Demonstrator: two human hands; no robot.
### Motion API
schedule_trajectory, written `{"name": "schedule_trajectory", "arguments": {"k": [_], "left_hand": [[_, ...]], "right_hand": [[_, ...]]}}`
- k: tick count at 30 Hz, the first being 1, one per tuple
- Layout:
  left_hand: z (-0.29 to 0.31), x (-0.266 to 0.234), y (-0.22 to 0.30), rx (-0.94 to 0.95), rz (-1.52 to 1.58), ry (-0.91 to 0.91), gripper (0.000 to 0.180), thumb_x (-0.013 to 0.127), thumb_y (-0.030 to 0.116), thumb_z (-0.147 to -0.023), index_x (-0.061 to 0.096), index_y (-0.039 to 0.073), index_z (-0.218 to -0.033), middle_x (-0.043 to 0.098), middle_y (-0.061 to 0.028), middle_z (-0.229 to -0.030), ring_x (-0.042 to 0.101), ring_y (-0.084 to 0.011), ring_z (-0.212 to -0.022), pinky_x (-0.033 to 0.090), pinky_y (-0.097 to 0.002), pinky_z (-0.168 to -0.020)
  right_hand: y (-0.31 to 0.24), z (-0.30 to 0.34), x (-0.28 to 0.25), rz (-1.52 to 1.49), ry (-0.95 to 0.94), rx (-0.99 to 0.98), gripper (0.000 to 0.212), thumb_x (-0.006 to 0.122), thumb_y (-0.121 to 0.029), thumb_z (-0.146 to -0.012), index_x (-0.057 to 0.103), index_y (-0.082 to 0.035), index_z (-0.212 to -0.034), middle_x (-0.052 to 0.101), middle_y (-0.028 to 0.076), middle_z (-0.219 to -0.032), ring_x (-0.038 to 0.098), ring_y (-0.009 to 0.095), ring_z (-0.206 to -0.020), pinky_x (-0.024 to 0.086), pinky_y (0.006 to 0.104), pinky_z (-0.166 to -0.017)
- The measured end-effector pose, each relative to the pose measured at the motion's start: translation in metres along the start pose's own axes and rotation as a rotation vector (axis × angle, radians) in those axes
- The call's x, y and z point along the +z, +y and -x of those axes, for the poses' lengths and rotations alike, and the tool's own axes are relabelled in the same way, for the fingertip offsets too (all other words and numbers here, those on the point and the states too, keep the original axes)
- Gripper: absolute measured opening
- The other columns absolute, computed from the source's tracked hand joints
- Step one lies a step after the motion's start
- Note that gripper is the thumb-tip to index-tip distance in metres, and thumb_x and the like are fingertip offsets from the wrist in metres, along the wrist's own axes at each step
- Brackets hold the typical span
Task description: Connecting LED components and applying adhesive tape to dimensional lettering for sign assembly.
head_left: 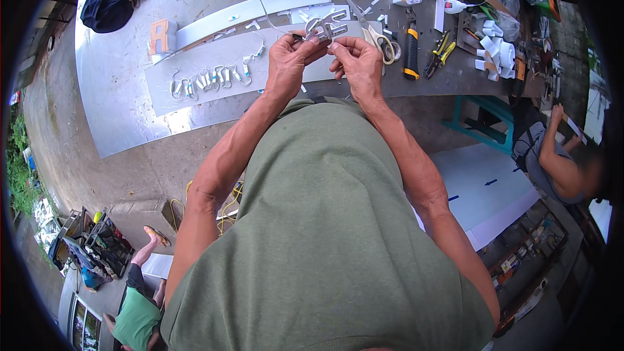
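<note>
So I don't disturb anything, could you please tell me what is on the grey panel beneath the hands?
On the grey panel, toward the left, lies a wired string of small white pieces. The left hand and right hand cover part of it; anything there is hidden.

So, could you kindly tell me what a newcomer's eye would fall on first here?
Probably the olive-green T-shirt filling the centre. Just above it, the left hand holds a small silvery piece, with the right hand close beside it. Farther left, a wood-faced, letter-shaped block sits on the grey worktable.
</note>
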State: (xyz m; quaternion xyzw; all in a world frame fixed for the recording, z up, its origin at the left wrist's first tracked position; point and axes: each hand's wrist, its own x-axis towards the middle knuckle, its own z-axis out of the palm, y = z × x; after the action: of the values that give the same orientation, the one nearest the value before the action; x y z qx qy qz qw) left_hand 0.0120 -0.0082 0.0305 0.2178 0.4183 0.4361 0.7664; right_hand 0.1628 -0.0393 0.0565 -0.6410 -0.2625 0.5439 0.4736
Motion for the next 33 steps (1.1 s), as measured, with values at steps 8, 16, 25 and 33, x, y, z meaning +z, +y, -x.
{"name": "schedule_trajectory", "arguments": {"k": [8, 16, 25, 33], "left_hand": [[0.0, 0.0, -0.001, 0.01, -0.04, -0.031, 0.027, 0.065, 0.005, -0.097, 0.059, -0.007, -0.121, 0.071, -0.0167, -0.109, 0.072, -0.0242, -0.101, 0.06, -0.0374, -0.096], [0.003, 0.005, 0.0, 0.101, -0.185, -0.06, 0.021, 0.067, 0.005, -0.096, 0.064, -0.006, -0.114, 0.073, -0.0145, -0.103, 0.073, -0.0205, -0.096, 0.059, -0.0322, -0.09], [0.001, 0.002, -0.002, 0.092, -0.228, -0.052, 0.019, 0.068, 0.005, -0.095, 0.065, -0.005, -0.111, 0.073, -0.0141, -0.105, 0.073, -0.0206, -0.097, 0.06, -0.0328, -0.091], [0.001, 0.004, 0.0, 0.108, -0.269, -0.045, 0.017, 0.068, 0.004, -0.096, 0.065, -0.005, -0.11, 0.073, -0.0133, -0.103, 0.073, -0.0199, -0.096, 0.06, -0.0315, -0.088]], "right_hand": [[-0.003, -0.002, 0.002, 0.116, 0.004, -0.009, 0.02, 0.071, -0.012, -0.092, 0.07, 0.007, -0.099, 0.071, 0.008, -0.075, 0.064, 0.01, -0.053, 0.049, 0.0223, -0.042], [0.005, -0.006, 0.0, -0.039, 0.016, 0.021, 0.018, 0.072, -0.01, -0.092, 0.069, 0.008, -0.097, 0.071, 0.009, -0.075, 0.063, 0.011, -0.052, 0.048, 0.0229, -0.041], [0.012, -0.011, -0.002, -0.273, 0.004, 0.102, 0.017, 0.073, -0.008, -0.09, 0.068, 0.007, -0.097, 0.071, 0.011, -0.077, 0.063, 0.013, -0.052, 0.048, 0.0243, -0.041], [0.012, -0.011, -0.001, -0.262, -0.022, 0.054, 0.016, 0.072, -0.008, -0.092, 0.067, 0.007, -0.096, 0.072, 0.012, -0.077, 0.062, 0.012, -0.051, 0.047, 0.0243, -0.042]]}}
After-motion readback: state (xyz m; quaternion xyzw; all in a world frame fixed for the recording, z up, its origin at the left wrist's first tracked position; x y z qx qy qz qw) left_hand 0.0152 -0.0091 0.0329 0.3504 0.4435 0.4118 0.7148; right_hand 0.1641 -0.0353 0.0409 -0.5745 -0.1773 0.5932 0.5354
